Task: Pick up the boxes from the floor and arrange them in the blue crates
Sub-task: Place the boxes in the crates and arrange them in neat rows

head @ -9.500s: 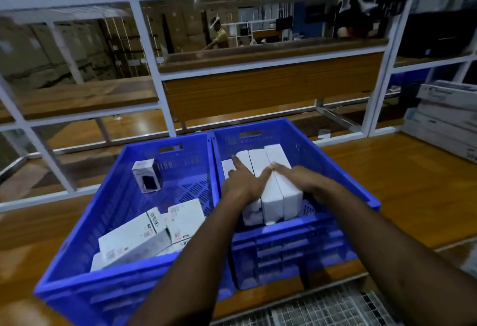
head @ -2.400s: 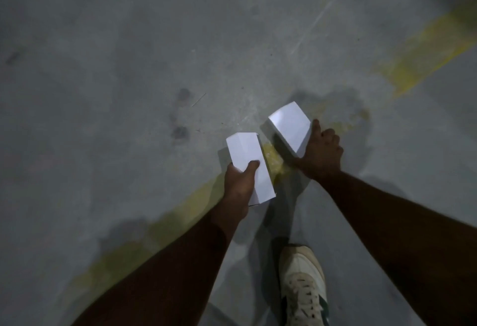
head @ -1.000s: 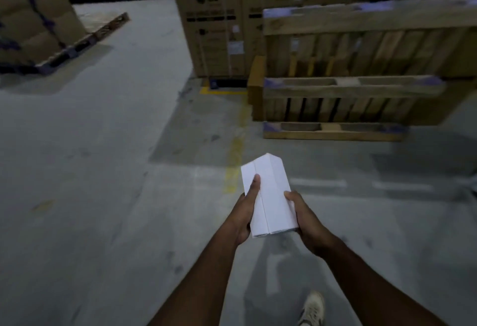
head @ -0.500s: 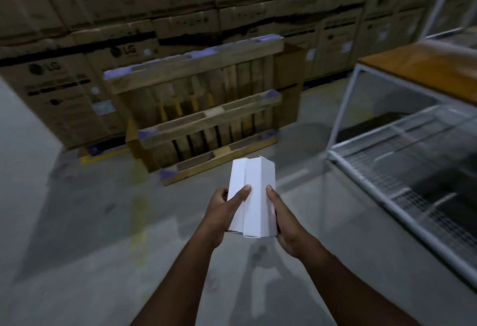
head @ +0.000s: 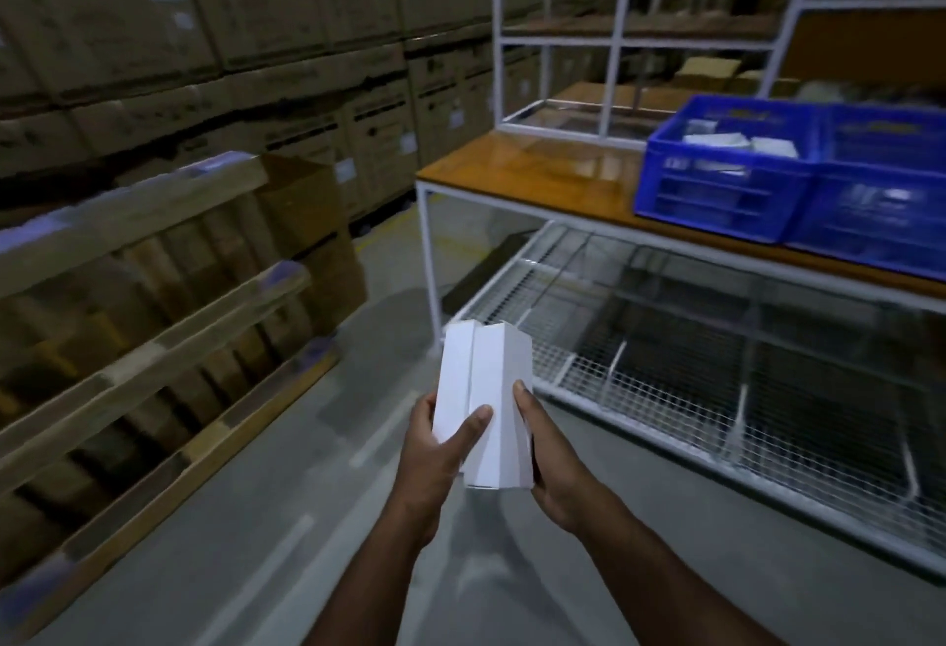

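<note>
Two white boxes (head: 486, 389) are pressed side by side in front of me, held upright between both hands. My left hand (head: 435, 446) grips the left box, its thumb across the front. My right hand (head: 547, 456) grips the right box from the side. Two blue crates stand on the wooden table top (head: 537, 174) at the upper right: the left crate (head: 716, 184) holds several white boxes, and the right crate (head: 880, 215) runs off the frame edge.
A white metal rack frame (head: 425, 246) carries the table top, with a wire mesh shelf (head: 716, 389) below it. A wooden pallet (head: 153, 318) leans on the left. Stacked cardboard cartons (head: 230, 31) fill the background. Grey concrete floor (head: 256, 543) lies between pallet and rack.
The view has swung right: the rack and blue crates have come into sight, the pallet has slid left. Both hands keep the same hold on the two boxes.
</note>
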